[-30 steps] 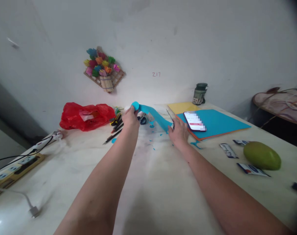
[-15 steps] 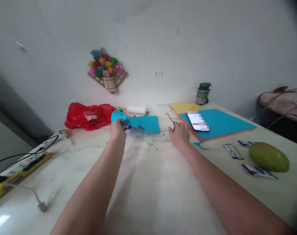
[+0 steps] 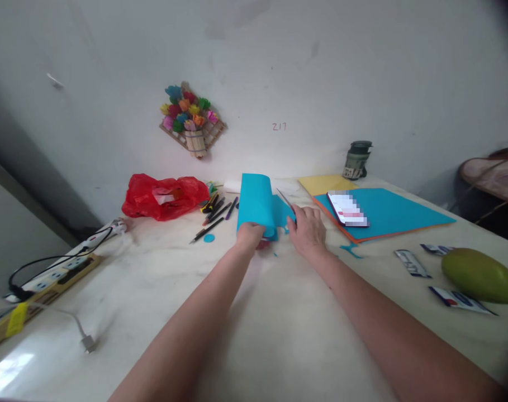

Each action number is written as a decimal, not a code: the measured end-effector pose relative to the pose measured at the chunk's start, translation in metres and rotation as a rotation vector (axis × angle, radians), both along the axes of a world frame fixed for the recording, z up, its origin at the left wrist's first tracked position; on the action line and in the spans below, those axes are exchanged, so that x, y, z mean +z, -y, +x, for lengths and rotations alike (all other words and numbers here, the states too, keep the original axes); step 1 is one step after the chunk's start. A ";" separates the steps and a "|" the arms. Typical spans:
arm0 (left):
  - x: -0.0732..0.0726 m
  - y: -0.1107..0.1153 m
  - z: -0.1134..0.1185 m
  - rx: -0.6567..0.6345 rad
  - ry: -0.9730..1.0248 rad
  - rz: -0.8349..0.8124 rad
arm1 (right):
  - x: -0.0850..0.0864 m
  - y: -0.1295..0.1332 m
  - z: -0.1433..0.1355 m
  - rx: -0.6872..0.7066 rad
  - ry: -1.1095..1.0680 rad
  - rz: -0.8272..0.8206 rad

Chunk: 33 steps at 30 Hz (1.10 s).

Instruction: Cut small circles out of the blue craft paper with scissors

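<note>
A bent sheet of blue paper (image 3: 255, 198) stands up at the middle of the table, its near edge pinched by my left hand (image 3: 250, 237). My right hand (image 3: 307, 229) is closed on scissors (image 3: 285, 200), whose blades point up and left, beside another part of the blue paper. The handles are hidden in my fingers. Small blue scraps lie near my hands, a larger scrap (image 3: 351, 250) to the right of my right hand. On the left, a small blue disc (image 3: 209, 238) rests by the pens (image 3: 212, 226).
A red plastic bag (image 3: 164, 198) and a power strip (image 3: 56, 274) lie on the left. To the right are a phone (image 3: 348, 209) on blue sheets (image 3: 398, 209), a green fruit (image 3: 480, 274), small packets (image 3: 412, 263) and a bottle (image 3: 357, 160) by the wall.
My left hand has moved right with the blue paper, which now stands bent upright near the scissors. The pens and blue disc have come into sight. The view has shifted slightly left.
</note>
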State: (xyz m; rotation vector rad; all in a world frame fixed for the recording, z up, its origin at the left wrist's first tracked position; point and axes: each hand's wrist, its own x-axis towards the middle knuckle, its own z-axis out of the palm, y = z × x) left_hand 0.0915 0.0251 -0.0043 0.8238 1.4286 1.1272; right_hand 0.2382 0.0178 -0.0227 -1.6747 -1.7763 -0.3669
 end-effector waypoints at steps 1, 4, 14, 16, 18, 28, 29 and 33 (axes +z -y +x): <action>0.004 0.004 -0.004 -0.041 -0.195 0.048 | -0.001 0.000 -0.001 0.002 0.004 -0.013; 0.019 0.017 -0.010 0.028 -0.632 0.399 | -0.004 -0.001 -0.006 -0.005 0.014 -0.061; -0.008 -0.001 -0.005 -0.276 -1.298 0.433 | -0.011 -0.003 -0.012 -0.053 0.063 -0.109; -0.020 -0.011 -0.008 -0.414 -1.261 0.339 | -0.011 -0.004 -0.012 -0.055 0.071 -0.114; -0.028 -0.016 -0.010 -0.489 -1.232 0.387 | -0.011 -0.006 -0.012 -0.052 0.082 -0.119; -0.016 -0.017 -0.036 -0.160 -0.823 0.497 | -0.017 -0.013 -0.022 0.016 0.264 -0.265; -0.013 -0.019 -0.041 -0.108 -0.703 0.479 | -0.016 -0.012 -0.023 0.022 0.294 -0.265; -0.002 -0.021 -0.065 0.040 -0.223 0.458 | -0.005 -0.013 -0.039 0.098 0.363 -0.140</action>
